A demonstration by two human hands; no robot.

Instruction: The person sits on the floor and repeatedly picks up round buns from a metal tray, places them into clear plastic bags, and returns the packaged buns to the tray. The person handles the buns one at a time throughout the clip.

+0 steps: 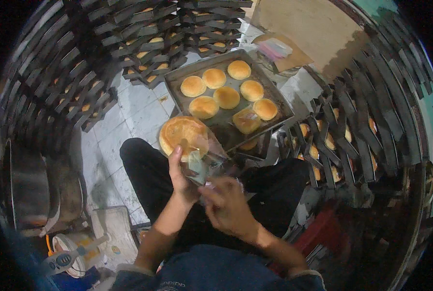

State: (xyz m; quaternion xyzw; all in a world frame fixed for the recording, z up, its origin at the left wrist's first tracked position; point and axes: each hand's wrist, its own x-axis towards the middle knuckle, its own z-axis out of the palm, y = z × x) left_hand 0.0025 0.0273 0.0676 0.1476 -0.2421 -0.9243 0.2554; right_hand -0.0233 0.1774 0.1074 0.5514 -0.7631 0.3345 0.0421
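A large round golden bun (pixel 180 130) is held up in front of my lap, partly covered by a clear plastic bag (pixel 211 145) with pale print. My left hand (pixel 181 182) grips the bun and bag from below, thumb pressed along the near side. Close on its right, my right hand (pixel 231 206) has its fingers bent together at the gathered plastic; motion smears the fingertips. Beyond my knees lies a dark metal baking tray (pixel 175 75) with several round buns (pixel 226 97) spread on it. One bun (pixel 246 120) at the tray's near right side sits in clear plastic.
Stacked dark trays of buns (pixel 144 43) rise at the back. More stacks stand on the left (pixel 61 92) and right (pixel 342 131). A large metal pot (pixel 30 184) and a white bucket (pixel 68 247) are at the left. Plastic packets (pixel 274 48) lie behind the tray.
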